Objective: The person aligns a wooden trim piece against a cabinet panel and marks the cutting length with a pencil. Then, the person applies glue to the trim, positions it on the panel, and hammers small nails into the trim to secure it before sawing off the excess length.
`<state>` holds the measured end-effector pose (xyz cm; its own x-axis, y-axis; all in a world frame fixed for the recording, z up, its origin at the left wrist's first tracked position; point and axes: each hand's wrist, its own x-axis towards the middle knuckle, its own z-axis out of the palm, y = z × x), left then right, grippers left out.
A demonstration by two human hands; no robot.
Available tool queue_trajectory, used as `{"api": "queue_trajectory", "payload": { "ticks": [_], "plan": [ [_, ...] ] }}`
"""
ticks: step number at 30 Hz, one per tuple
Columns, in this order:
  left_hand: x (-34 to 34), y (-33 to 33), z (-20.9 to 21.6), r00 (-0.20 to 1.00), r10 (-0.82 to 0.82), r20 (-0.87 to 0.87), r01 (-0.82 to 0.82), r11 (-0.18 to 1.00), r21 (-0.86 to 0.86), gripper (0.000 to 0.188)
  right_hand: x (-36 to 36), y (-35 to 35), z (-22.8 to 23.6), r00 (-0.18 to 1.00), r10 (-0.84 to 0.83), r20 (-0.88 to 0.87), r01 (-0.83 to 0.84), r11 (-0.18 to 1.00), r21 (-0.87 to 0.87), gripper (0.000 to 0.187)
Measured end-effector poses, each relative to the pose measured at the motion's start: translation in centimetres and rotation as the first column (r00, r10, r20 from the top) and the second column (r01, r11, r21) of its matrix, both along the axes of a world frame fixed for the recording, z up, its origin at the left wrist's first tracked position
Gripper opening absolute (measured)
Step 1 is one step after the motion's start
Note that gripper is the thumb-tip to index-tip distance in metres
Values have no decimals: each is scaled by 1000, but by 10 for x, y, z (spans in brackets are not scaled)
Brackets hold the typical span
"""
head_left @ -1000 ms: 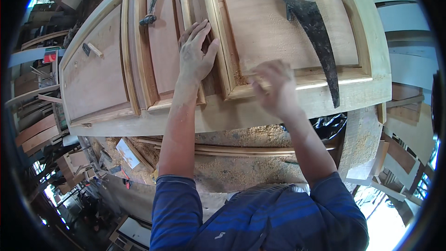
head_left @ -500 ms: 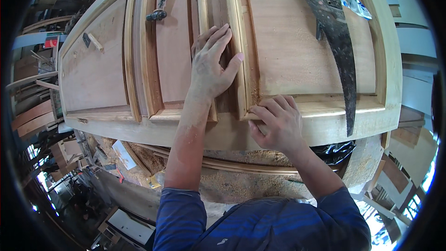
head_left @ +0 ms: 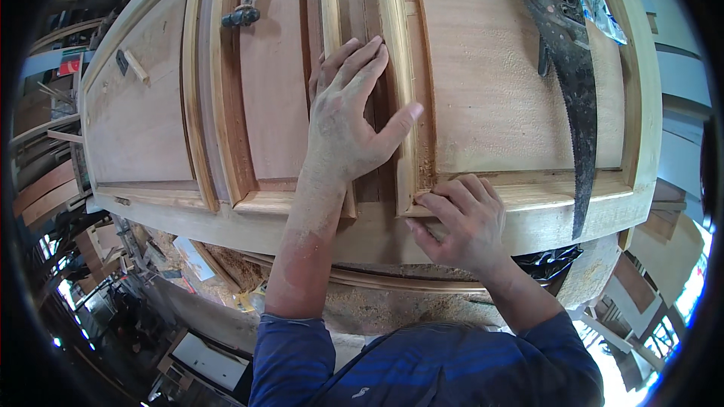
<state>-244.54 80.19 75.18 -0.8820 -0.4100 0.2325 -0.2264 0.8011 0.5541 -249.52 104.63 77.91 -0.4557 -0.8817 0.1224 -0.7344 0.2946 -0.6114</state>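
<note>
A wooden panelled door [head_left: 347,237] lies flat in front of me, with raised wooden moulding [head_left: 403,90] framing its panels. My left hand [head_left: 343,124] is open over the groove between two moulding strips. Its fingers point away from me and its thumb rests across the right-hand strip. At the near corner of that strip, my right hand [head_left: 464,218] has its fingers curled over the moulding, with the thumb at the near edge. A dark, worn handsaw [head_left: 573,90] lies on the right panel, its blade tip reaching over the door's near rail.
A hammer [head_left: 243,15] lies on the narrow panel to the left. A small wood-handled tool [head_left: 134,66] is on the far-left panel, and a shiny crumpled packet [head_left: 599,9] lies beside the saw. Below the door are a black plastic bag [head_left: 550,260] and sawdust. Stacked boards stand at both sides.
The view has shifted, so the door sits slightly lower. My left thumb has spread further from its fingers across the moulding. My right hand stays at the same corner.
</note>
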Motion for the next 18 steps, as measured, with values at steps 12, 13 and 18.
{"api": "queue_trajectory", "payload": {
  "ticks": [12, 13, 18],
  "plan": [
    [1, 0, -1, 1000, -3, -23, 3, 1000, -17, 80, -1, 0, -1, 999, 32, -1, -32, 999, -11, 32],
    [0, 0, 0, 1000, -11, -29, 10, 999, -31, 80, -1, 2, 1, 1000, 28, -11, -28, 999, -17, 32],
    [1, 0, 3, 999, -21, -41, 21, 1000, -18, 79, 1, 1, 0, 1000, 21, 1, -20, 999, -34, 32]
  ]
}}
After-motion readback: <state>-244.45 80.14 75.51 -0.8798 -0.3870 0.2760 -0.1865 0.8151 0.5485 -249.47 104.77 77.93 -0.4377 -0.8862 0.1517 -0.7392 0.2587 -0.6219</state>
